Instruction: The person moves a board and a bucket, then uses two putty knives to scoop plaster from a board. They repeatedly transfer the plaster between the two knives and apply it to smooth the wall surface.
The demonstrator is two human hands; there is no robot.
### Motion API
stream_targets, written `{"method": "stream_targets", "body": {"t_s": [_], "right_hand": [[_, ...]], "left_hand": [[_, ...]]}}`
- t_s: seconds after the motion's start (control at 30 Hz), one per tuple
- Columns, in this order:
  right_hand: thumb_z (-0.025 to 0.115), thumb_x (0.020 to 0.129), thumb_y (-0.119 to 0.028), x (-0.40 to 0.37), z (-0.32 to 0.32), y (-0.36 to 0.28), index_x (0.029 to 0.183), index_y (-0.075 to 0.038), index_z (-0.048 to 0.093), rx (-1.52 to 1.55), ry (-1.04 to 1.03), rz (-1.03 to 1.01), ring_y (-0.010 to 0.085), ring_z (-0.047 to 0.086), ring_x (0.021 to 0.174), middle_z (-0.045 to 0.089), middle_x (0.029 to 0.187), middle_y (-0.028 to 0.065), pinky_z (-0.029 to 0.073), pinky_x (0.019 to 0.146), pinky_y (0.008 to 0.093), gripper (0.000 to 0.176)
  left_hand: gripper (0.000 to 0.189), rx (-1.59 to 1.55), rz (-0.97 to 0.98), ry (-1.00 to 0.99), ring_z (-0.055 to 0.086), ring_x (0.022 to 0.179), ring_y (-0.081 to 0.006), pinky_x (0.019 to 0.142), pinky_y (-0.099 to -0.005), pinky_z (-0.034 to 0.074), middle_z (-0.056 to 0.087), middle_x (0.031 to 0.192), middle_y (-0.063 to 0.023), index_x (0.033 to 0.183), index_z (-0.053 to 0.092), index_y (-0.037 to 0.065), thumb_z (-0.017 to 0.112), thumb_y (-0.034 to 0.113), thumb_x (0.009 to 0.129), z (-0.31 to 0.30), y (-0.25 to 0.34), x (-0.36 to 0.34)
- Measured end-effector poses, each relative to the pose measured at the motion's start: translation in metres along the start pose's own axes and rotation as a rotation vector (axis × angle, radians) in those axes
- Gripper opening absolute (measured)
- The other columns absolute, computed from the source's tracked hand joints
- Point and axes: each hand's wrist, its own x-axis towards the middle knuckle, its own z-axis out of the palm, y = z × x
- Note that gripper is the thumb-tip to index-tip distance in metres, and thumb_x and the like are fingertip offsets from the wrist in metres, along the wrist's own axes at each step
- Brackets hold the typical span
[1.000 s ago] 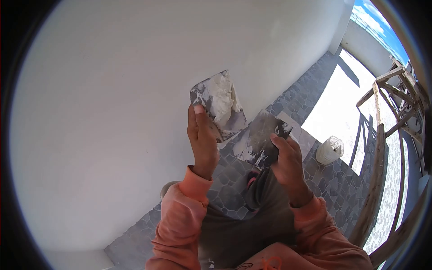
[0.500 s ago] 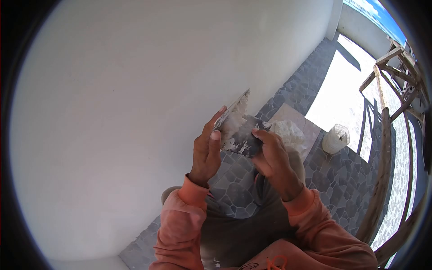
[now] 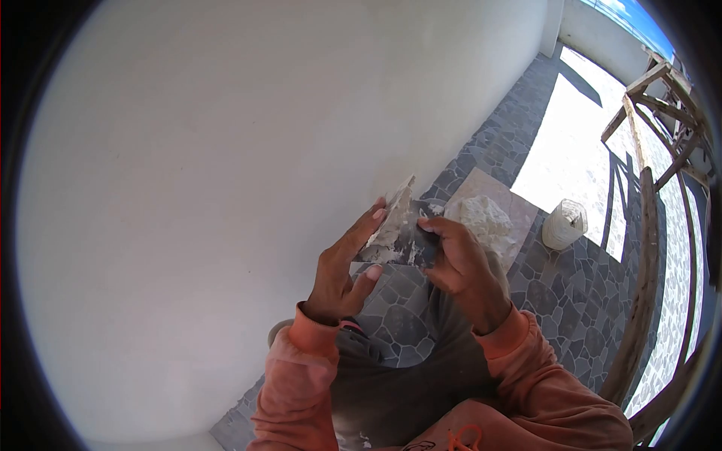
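Observation:
My left hand (image 3: 340,272) is at a thin, putty-smeared spreader (image 3: 394,218), its fingers along the wall-facing side and its thumb near the lower edge. My right hand (image 3: 460,259) pinches a dark, flat spreader (image 3: 426,239) between thumb and fingers. The two blades meet at an angle, with off-white putty smeared on them. How far my left fingers wrap behind the blade is hidden. Beyond my right hand, a heap of white putty (image 3: 485,218) lies on a pale square board (image 3: 475,185) on the floor.
A smooth white wall (image 3: 188,188) fills the left side. A whitish plastic container (image 3: 562,227) stands on the stone-patterned floor (image 3: 553,301) right of the board. Rough wooden poles (image 3: 641,278) form a frame at the right. Sunlight falls on the floor behind.
My left hand and its spreader have tilted and lowered slightly, and the left thumb has come down away from the blade's face. My right hand keeps nearly the same place.

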Motion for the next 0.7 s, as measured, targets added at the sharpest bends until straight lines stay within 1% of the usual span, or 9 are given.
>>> {"method": "stream_targets", "body": {"t_s": [0.03,0.13,0.23,0.33,0.43,0.63,0.7], "right_hand": [[0.052,0.090,-0.006,-0.002,0.002,-0.001,0.109,0.011,0.053,0.007,-0.020,0.015,0.0284,0.069,0.091,0.065,0.102,0.0189,0.057,0.084,0.0418,0.026],[0.051,0.089,-0.005,-0.004,-0.002,-0.003,0.111,0.012,0.052,0.045,-0.014,0.034,0.0291,0.069,0.091,0.065,0.103,0.0194,0.057,0.085,0.0424,0.028],[0.050,0.088,-0.005,-0.004,-0.002,-0.002,0.110,0.011,0.053,0.073,-0.013,0.048,0.0296,0.069,0.089,0.065,0.102,0.0198,0.057,0.085,0.0429,0.027],[0.051,0.087,-0.005,-0.007,0.005,-0.002,0.110,0.011,0.053,0.060,0.002,0.049,0.0290,0.069,0.089,0.065,0.101,0.0189,0.057,0.085,0.0431,0.028],[0.052,0.086,-0.005,-0.010,0.005,-0.005,0.110,0.009,0.054,0.049,-0.051,0.066,0.0280,0.069,0.090,0.066,0.100,0.0176,0.057,0.085,0.0429,0.028],[0.053,0.085,-0.005,-0.014,0.011,-0.006,0.110,0.008,0.056,0.048,-0.028,0.079,0.0276,0.069,0.091,0.067,0.101,0.0176,0.057,0.085,0.0429,0.028],[0.053,0.084,-0.004,-0.019,0.017,-0.008,0.110,0.008,0.055,0.027,-0.062,0.077,0.0282,0.069,0.092,0.066,0.102,0.0182,0.057,0.086,0.0433,0.029]], "left_hand": [[0.052,0.019,0.009,-0.018,0.043,0.136,-0.0379,0.111,-0.0406,0.034,0.045,0.144,-0.0255,0.142,0.043,0.001,0.049,0.004,0.090,0.000,0.006,0.001],[0.073,0.056,-0.034,-0.086,0.040,0.137,-0.0404,0.112,-0.0414,0.034,0.042,0.145,-0.0263,0.143,0.042,0.003,0.052,-0.011,0.072,-0.004,0.013,0.003],[0.083,0.126,-0.029,-0.131,0.038,0.137,-0.0399,0.113,-0.0420,0.035,0.042,0.146,-0.0251,0.143,0.042,0.006,0.046,-0.019,0.063,-0.006,0.007,0.002],[0.084,0.176,-0.008,-0.146,0.040,0.136,-0.0385,0.112,-0.0417,0.038,0.043,0.145,-0.0236,0.142,0.043,0.006,0.041,-0.023,0.063,-0.008,0.004,0.000],[0.083,0.165,0.014,-0.114,0.042,0.135,-0.0378,0.111,-0.0416,0.039,0.044,0.144,-0.0227,0.140,0.045,0.005,0.039,-0.024,0.063,-0.009,0.003,-0.001],[0.079,0.179,0.013,-0.126,0.043,0.134,-0.0378,0.111,-0.0417,0.040,0.046,0.143,-0.0217,0.136,0.050,0.005,0.041,-0.024,0.063,-0.014,0.004,-0.002],[0.078,0.167,0.009,-0.111,0.044,0.133,-0.0375,0.110,-0.0415,0.041,0.048,0.142,-0.0210,0.136,0.051,0.006,0.042,-0.024,0.064,-0.014,0.004,-0.003]]}}
